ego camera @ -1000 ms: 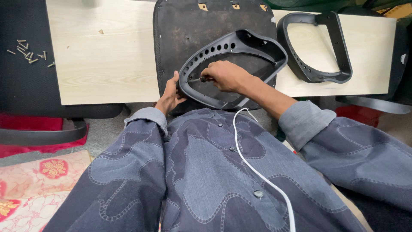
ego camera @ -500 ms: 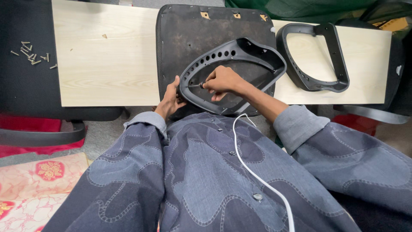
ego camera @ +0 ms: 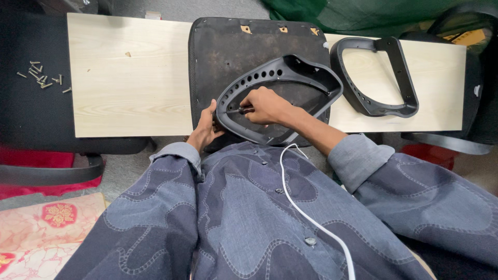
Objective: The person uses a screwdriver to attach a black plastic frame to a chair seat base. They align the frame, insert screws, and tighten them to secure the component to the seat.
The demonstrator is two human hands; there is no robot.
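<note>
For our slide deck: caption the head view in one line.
Left hand steadies a black armrest on a seat base; right hand holds a screwdriver.

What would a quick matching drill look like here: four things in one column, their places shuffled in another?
1. left hand
2. right hand
3. loose screws
4. second armrest

a. far left, on the dark surface
b. flat on the pale board's right end
c. gripping a screwdriver inside the near armrest
d. against the seat's near left edge

Pairs: 1-d, 2-c, 3-a, 4-b
</note>
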